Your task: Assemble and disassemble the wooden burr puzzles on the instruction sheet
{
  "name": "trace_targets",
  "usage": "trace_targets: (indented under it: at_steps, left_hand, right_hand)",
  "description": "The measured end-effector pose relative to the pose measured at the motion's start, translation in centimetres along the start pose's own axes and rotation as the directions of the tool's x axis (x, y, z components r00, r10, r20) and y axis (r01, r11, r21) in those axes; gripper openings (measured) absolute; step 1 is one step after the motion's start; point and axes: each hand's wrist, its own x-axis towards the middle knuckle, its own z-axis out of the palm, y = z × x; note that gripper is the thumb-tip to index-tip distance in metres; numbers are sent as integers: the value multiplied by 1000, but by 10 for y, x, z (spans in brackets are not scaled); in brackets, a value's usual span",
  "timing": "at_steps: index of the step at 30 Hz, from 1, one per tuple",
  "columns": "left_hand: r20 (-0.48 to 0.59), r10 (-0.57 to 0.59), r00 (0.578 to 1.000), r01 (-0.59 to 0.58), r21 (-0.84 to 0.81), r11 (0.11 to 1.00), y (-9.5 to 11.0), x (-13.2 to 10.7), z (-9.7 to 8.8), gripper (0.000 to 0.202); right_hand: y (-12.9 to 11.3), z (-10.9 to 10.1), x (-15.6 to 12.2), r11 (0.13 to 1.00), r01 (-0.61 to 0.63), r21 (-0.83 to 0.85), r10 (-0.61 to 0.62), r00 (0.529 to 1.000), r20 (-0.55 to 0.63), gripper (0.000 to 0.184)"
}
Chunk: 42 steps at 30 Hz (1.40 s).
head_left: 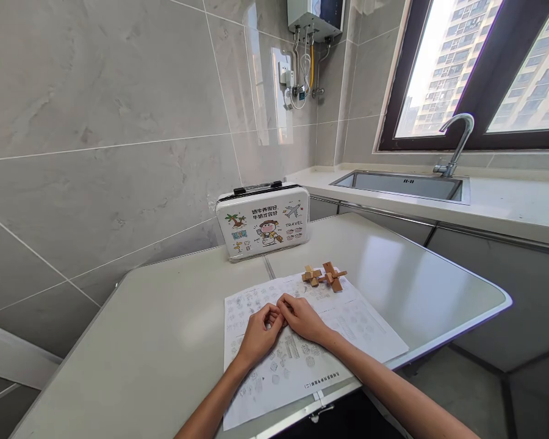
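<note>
My left hand [260,332] and my right hand [303,317] rest together on a printed instruction sheet [357,323] at the middle of a white table [155,341]. The fingers of both hands are curled and their tips meet; what lies between them is hidden. Two small wooden burr puzzles lie on the sheet's far edge, a pale one [311,275] and a darker one [333,276], a short way beyond my right hand.
A white cartoon-printed case [263,222] marked TRAVEL stands at the table's far edge against the tiled wall. To the right are a counter with a steel sink [402,185], a tap [455,143] and a window. A water heater [315,15] hangs on the wall.
</note>
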Motion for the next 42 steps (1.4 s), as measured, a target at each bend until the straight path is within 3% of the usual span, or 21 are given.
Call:
trace_targets:
  at_steps: [42]
  left_hand:
    - [2, -7, 1000, 7, 21, 1000, 5, -1, 0, 30]
  right_hand:
    - [-1, -2, -1, 1000, -11, -20, 11, 1000, 2, 24]
